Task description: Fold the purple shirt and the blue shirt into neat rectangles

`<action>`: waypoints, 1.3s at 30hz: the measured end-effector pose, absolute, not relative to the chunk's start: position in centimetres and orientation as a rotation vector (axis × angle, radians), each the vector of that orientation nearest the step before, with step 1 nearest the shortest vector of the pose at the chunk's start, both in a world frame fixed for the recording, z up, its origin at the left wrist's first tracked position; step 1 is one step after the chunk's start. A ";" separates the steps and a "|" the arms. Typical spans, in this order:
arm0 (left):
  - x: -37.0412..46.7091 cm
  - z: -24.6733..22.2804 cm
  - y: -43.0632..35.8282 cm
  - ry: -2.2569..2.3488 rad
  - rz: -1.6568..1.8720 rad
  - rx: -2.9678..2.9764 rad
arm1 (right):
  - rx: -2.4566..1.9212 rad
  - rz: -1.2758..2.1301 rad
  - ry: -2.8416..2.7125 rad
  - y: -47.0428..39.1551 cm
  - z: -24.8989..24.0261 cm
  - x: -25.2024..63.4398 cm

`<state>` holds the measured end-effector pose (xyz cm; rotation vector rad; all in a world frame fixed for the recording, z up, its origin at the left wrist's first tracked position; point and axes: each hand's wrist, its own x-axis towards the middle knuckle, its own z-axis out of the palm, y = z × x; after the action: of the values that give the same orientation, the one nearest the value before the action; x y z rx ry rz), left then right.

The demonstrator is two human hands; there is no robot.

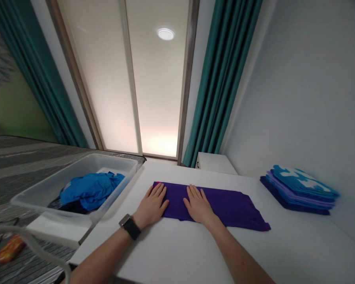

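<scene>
A dark purple cloth, folded into a long strip (230,205), lies flat across the white table (171,252). My left hand (153,204) rests palm down on its left end, fingers stretched out, close to a small pink patch at the corner. Farther right, my right hand (198,204) presses flat on the strip, left of its middle, with the fingers slightly apart. Neither hand grips the cloth. A black watch (130,226) is on my left wrist. The strip's right end reaches past my right forearm and looks a little uneven.
A stack of folded blue and purple clothes (301,189) sits at the table's right, by the wall. Left of the table, a clear plastic bin (26,201) holds crumpled blue and black clothes (91,189). A pale cable (38,246) curves at lower left. A white cabinet (215,162) stands behind.
</scene>
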<state>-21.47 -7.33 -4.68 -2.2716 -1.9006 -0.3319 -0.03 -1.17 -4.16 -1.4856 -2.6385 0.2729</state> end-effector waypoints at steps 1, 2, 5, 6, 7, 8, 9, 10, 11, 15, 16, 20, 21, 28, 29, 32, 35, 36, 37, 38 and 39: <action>-21.1 -4.5 -7.2 -1.869 -0.344 -2.276 | -1.486 0.261 -2.634 -1.2 -4.2 -0.1; -20.6 -4.4 -7.0 -1.835 -0.355 -2.288 | -1.488 0.255 -2.631 -1.2 -4.3 -0.1; -18.7 -4.3 -6.0 -1.765 -0.357 -2.350 | -1.495 0.265 -2.636 -1.3 -4.3 -0.2; -18.1 -4.3 -5.6 -1.759 -0.350 -2.369 | -1.501 0.271 -2.636 -1.3 -4.3 -0.2; -17.6 -4.5 -5.3 -1.762 -0.343 -2.385 | -1.507 0.274 -2.633 -1.3 -4.3 -0.2; -17.4 -4.6 -5.0 -1.770 -0.339 -2.397 | -1.513 0.272 -2.627 -1.3 -4.4 -0.2; -17.3 -4.8 -4.9 -1.781 -0.337 -2.405 | -1.516 0.266 -2.622 -1.3 -4.4 -0.2; -17.5 -5.0 -4.7 -1.795 -0.341 -2.405 | -1.517 0.258 -2.617 -1.2 -4.5 -0.2; -17.8 -5.2 -4.7 -1.810 -0.351 -2.397 | -1.516 0.251 -2.614 -1.2 -4.5 -0.2; -20.7 -5.5 -4.9 -1.891 -0.381 -2.311 | -1.515 0.251 -2.613 -1.2 -4.6 -0.2; -21.5 -5.5 -5.0 -1.924 -0.375 -2.281 | -1.518 0.254 -2.615 -1.2 -4.6 -0.2; -23.6 -5.3 -5.3 -2.005 -0.325 -2.234 | -1.528 0.256 -2.615 -1.2 -4.6 -0.3; -23.8 -5.3 -5.3 -2.004 -0.315 -2.239 | -1.528 0.256 -2.612 -1.2 -4.6 -0.3; -21.5 -4.3 -5.1 -1.942 -0.323 -2.198 | -1.554 0.271 -2.582 -1.4 -4.4 -0.6; -20.8 -4.2 -5.1 -1.902 -0.344 -2.231 | -1.558 0.269 -2.579 -1.4 -4.4 -0.7; -19.2 -4.4 -5.0 -1.826 -0.360 -2.346 | -1.562 0.263 -2.575 -1.4 -4.5 -0.7; -18.7 -5.0 -4.9 -1.833 -0.350 -2.392 | -1.562 0.263 -2.566 -1.3 -4.6 -0.7; -18.8 -5.2 -4.8 -1.832 -0.358 -2.394 | -1.562 0.263 -2.563 -1.3 -4.6 -0.7; -18.9 -5.3 -4.8 -1.829 -0.368 -2.392 | -1.562 0.265 -2.560 -1.2 -4.7 -0.6; -19.0 -5.4 -4.8 -1.828 -0.374 -2.390 | -1.561 0.266 -2.558 -1.2 -4.7 -0.6; -19.1 -5.4 -4.7 -1.831 -0.375 -2.387 | -1.560 0.267 -2.557 -1.1 -4.7 -0.6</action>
<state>-19.15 -4.74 -5.44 -2.3873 -1.8306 -0.3747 -0.56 -1.13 -4.68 -1.5605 -2.5572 0.2674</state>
